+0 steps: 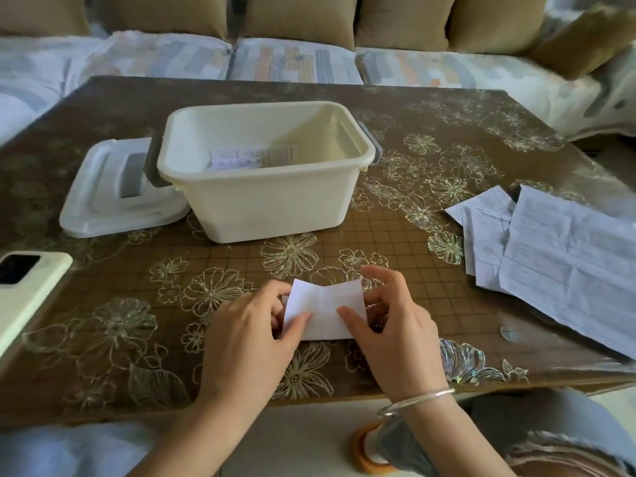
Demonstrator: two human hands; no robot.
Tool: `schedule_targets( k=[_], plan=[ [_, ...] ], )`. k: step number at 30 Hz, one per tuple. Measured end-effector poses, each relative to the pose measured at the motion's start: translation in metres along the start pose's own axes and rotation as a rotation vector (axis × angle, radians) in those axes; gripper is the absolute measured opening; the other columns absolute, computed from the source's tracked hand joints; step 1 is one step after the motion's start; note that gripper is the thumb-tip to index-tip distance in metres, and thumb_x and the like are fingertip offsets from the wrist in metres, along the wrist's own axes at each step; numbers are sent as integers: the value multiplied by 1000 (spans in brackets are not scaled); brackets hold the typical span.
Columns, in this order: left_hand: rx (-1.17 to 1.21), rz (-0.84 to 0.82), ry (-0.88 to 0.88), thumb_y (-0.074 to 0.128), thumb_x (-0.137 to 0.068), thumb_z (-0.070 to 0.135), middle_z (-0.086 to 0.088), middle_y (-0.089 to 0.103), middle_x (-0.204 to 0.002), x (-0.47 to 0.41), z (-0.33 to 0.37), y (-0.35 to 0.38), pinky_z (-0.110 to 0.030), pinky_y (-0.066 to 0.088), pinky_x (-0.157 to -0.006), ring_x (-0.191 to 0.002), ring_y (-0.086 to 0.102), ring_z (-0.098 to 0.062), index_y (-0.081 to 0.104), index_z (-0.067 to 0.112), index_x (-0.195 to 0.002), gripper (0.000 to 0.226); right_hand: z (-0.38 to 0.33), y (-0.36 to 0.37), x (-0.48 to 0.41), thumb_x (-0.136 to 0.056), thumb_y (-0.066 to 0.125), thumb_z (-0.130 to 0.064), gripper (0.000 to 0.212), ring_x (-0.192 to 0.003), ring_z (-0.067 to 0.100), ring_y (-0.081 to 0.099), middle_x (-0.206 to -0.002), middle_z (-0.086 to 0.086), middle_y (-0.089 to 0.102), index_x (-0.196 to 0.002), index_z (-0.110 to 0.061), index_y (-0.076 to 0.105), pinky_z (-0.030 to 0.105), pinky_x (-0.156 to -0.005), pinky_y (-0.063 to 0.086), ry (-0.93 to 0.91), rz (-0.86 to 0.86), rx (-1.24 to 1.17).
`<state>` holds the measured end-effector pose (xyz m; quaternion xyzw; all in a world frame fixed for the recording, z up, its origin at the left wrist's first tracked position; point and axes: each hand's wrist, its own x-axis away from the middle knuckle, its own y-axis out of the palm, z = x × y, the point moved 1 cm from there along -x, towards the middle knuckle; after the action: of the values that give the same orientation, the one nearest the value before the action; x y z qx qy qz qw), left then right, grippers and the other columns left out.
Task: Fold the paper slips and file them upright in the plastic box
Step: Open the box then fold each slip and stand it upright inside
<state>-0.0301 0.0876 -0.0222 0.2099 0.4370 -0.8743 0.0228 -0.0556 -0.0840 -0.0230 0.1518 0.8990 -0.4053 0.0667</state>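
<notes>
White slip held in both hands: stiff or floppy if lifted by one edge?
Probably floppy: the paper slip bows between the left hand and right hand. Likely very light, so a push may slide it across the glossy table.

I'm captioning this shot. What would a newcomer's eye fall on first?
The left hand and right hand, in the foreground, pinch a white paper slip between them. Behind stands the open cream plastic box with slips inside, its lid lying to its left. Unfolded papers lie at the right.
</notes>
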Motion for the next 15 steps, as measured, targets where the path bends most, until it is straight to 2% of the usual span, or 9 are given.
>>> schedule_targets(
  k=[4,11,15],
  plan=[
    [-36,5,-1,82,-71,29,15,50,-66,6,-1,4,-27,42,-58,-58,52,-11,65,19,-101,36,0,6,3,-78,76,-34,49,-64,-1,55,-83,-18,62,-121,-28,54,6,-58,33,-31,52,66],
    [-74,21,-27,75,-75,31,13,50,-69,6,4,5,-30,48,-59,-60,52,-12,62,17,-113,42,0,13,2,-77,73,-29,39,-61,8,57,-81,-13,60,-113,-26,58,25,-55,46,-96,144,115],
    [-99,27,-16,79,-74,26,11,54,-70,5,4,6,-33,49,-57,-59,54,-15,63,15,-113,44,0,14,2,-76,78,-24,37,-63,8,58,-81,-13,61,-109,-26,62,19,-55,39,-87,149,145]
  ],
)
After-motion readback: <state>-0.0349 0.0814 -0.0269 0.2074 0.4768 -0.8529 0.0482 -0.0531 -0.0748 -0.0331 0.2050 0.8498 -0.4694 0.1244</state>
